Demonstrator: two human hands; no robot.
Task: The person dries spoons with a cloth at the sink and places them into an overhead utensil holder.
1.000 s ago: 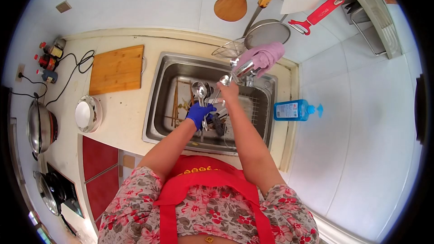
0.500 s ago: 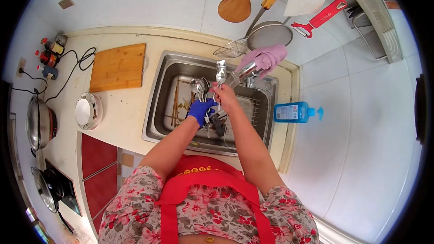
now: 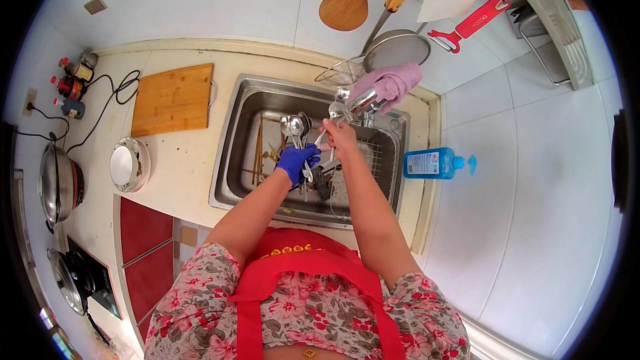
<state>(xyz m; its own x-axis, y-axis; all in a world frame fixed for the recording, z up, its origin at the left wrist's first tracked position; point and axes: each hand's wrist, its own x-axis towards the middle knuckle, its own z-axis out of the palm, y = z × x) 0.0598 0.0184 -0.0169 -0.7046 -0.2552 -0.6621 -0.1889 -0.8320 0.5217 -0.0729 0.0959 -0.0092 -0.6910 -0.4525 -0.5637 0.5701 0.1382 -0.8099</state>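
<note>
My left hand, in a blue glove, is closed around a bunch of metal spoons over the sink. Their bowls point toward the back wall and their handles stick out below the fingers. Bare, my right hand pinches spoons with their bowls up near the faucet; how many it holds is hard to tell. Both hands are close together. Chopsticks lie in the basin to the left, and a dark scrubber-like lump sits below the hands.
A pink cloth drapes over the faucet. Right of the sink is a blue pump bottle. On the left counter are a cutting board and bowls. A wooden spatula, strainer and red peeler hang above.
My right hand has shifted slightly right, and its spoons now tilt toward the faucet, farther from the bunch. My left hand keeps its grip nearly in place.
</note>
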